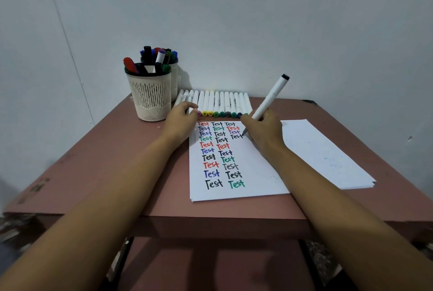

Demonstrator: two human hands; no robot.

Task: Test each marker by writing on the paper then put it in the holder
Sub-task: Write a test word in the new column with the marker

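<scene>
The front holder (150, 96) held several markers. The right hand (264, 130) gripped a white marker (273, 94), its tip on the paper (253, 187); the left hand (180, 118) had curled fingers, and I cannot tell if they held anything.

Left hand (181, 116) covers part of marker row (218, 103); rear holder (175, 79) mostly hidden.

right hand (264, 128): grips white marker (269, 98), tip on paper (246, 173) at last black "Test"
left hand (181, 117): fingers curled, on marker row (218, 103)
holder (150, 93): front cup, near second cup (174, 72), both with markers
table (117, 161): pink
</scene>
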